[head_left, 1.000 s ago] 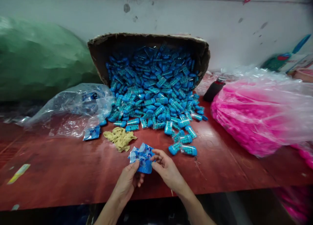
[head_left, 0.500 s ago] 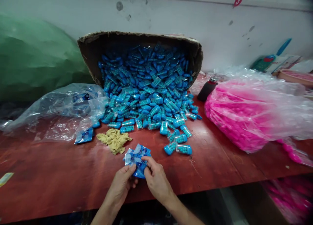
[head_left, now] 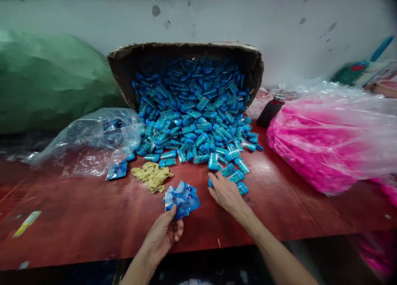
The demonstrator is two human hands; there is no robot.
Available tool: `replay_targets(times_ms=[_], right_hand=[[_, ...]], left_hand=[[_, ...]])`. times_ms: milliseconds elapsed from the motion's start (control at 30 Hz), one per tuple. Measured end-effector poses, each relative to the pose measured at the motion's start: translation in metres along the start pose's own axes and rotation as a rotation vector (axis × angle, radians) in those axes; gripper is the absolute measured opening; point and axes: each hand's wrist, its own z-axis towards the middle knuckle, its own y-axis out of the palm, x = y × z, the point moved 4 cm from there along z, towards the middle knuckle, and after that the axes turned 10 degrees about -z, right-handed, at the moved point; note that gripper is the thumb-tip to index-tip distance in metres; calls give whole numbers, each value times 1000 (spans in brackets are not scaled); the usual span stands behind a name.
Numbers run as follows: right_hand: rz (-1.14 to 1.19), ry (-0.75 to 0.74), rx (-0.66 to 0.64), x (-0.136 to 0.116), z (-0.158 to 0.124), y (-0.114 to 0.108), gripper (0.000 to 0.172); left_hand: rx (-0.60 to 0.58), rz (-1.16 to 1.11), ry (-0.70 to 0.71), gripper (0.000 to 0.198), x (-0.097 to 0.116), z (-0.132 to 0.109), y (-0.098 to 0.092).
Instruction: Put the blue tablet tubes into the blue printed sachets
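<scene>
My left hand (head_left: 164, 235) pinches a small bunch of blue printed plastic packets (head_left: 182, 199) between thumb and fingers, just above the table's front part. To the right, my right hand (head_left: 228, 194) has its fingers curled over a small blue-capped bottle (head_left: 211, 180) at the near edge of the pile; the hand hides most of that bottle. Behind it, a heap of clear bottles with blue caps and blue beads (head_left: 198, 123) spills out of a cardboard box (head_left: 124, 65) lying on its side. A crumpled yellow cloth (head_left: 152, 176) lies left of the packets.
On the left are a clear plastic bag (head_left: 83, 152) with blue packets inside, a loose blue packet (head_left: 117, 170) and a big green sack (head_left: 56, 78). At right stand a dark bottle (head_left: 269, 111) and a clear bag of pink pieces (head_left: 313, 148). The red table (head_left: 93, 231) ends close in front.
My right hand has left the packets and moved right and forward to the bottles at the pile's edge. My left hand keeps hold of the packets. The view has shifted slightly.
</scene>
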Motion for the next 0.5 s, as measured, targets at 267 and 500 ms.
replay_targets(times_ms=[267,500], right_hand=[[1587,253,16,-1,-29,-5,40],[1852,177,-66,-26,-41,-2,38]], left_hand=[[81,-23,19,28,0,2,4],[44,13,73,30,2,1,8]])
